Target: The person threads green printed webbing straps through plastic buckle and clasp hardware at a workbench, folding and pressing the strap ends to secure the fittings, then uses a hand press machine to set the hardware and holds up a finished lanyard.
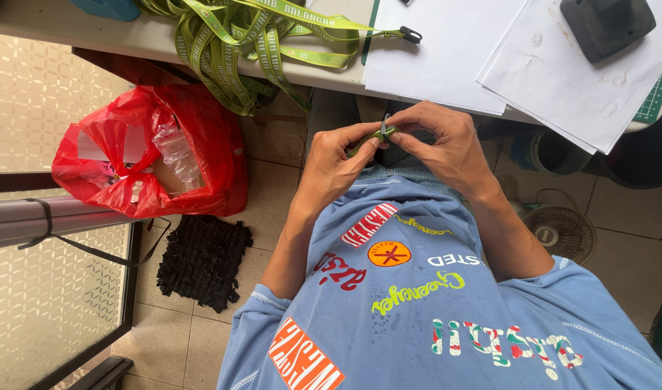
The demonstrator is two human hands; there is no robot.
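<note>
Pinching a green lanyard strap between them, both hands meet at upper centre of the frame, just below the table edge. On the frame's left side, one hand is closed with thumb and fingers around the strap's end. On the frame's right side, the other hand is curled shut over a small metal clip that stands up from the strap. Which is the person's left or right cannot be told for sure from this overhead view. Judging by the scene, this one piece is mid-assembly, clip not visibly seated. A heap of green lanyards lies on the table at upper left, beside white paper sheets. A red plastic bag sits on the floor at left.
</note>
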